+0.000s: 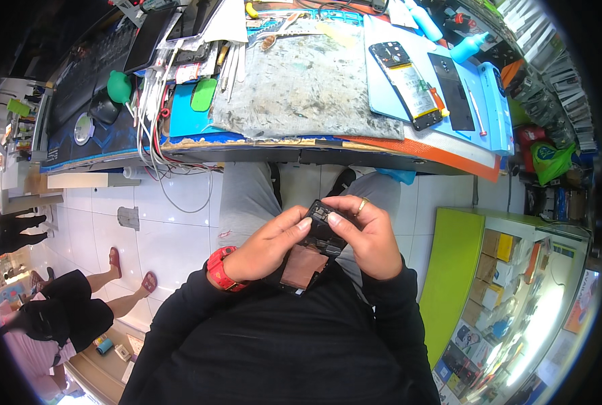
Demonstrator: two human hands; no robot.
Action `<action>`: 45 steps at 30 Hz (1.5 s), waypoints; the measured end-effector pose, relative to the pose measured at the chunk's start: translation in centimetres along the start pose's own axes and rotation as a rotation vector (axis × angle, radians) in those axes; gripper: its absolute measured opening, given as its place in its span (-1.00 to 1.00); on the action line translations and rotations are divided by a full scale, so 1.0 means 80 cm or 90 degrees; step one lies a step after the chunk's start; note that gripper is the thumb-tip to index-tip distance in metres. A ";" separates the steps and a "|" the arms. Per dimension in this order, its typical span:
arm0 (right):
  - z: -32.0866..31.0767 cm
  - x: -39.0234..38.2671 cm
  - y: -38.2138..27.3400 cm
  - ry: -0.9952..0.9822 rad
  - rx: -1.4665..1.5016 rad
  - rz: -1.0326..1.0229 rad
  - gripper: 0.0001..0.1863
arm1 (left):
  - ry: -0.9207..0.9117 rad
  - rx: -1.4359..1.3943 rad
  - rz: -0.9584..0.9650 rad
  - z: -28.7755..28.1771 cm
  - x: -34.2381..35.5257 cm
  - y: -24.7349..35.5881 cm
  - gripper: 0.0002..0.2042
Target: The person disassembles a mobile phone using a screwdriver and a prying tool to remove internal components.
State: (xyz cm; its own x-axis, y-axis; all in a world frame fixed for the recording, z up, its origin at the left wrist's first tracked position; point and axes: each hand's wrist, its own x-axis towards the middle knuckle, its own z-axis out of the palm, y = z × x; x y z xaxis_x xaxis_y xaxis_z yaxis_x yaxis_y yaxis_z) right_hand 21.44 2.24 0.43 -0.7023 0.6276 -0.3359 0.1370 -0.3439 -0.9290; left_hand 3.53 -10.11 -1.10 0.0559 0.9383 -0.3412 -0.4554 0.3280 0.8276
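Low over my lap I hold an opened smartphone body (303, 268) in both hands, its inner side facing up. A copper-coloured sheet covers its lower part, and black frame and small components show toward the top. My left hand (264, 246), with a red watch at the wrist, grips the left edge, thumb pressed near the top. On the other side my right hand (372, 236), wearing a ring, has its thumb on the upper part and fingers curled behind. The phone's underside and several fingertips are hidden.
Ahead stands a workbench with a stained grey mat (294, 88). Another opened phone (412, 84) lies on a light-blue mat at right, beside a black panel (453, 91). Cables (155, 135) hang over the bench edge. A green-sided cabinet (449, 270) stands right; a person (88, 304) is at left.
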 end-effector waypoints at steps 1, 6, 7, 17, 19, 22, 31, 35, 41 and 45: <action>-0.001 0.000 0.001 -0.003 0.033 0.017 -0.70 | 0.000 0.000 0.000 -0.002 0.000 -0.003 -0.69; -0.004 0.000 0.001 -0.012 0.071 0.037 -0.70 | -0.004 0.033 0.002 -0.006 0.001 -0.009 -0.71; -0.003 0.000 0.000 -0.016 0.064 0.033 -0.69 | -0.004 0.032 0.002 -0.004 0.000 -0.007 -0.71; -0.002 -0.007 -0.017 -0.051 -0.027 -0.018 -0.74 | -0.021 0.162 0.017 0.019 -0.013 0.014 -0.73; -0.001 -0.008 -0.017 -0.052 -0.030 -0.034 -0.75 | -0.022 0.199 0.042 0.022 -0.013 0.018 -0.73; -0.002 -0.009 -0.017 -0.054 -0.033 -0.055 -0.76 | -0.028 0.204 0.018 0.022 -0.014 0.023 -0.73; -0.001 -0.013 -0.018 -0.044 -0.031 -0.063 -0.75 | -0.035 0.206 0.038 0.022 -0.013 0.022 -0.73; -0.001 -0.013 -0.017 -0.047 -0.028 -0.069 -0.74 | -0.039 0.203 0.022 0.022 -0.013 0.023 -0.73; -0.003 -0.014 -0.021 -0.058 -0.021 -0.058 -0.77 | -0.043 0.220 0.040 0.024 -0.015 0.025 -0.74; -0.004 -0.013 -0.023 -0.061 -0.008 -0.048 -0.80 | -0.039 0.209 0.003 0.027 -0.016 0.027 -0.75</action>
State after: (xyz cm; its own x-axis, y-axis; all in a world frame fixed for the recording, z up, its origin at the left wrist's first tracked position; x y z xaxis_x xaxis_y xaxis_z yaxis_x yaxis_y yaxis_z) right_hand 22.17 2.43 2.46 -0.7746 0.5812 -0.2494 0.0898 -0.2893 -0.9530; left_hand 4.41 -10.39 2.07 0.1118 0.9414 -0.3184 -0.1462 0.3325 0.9317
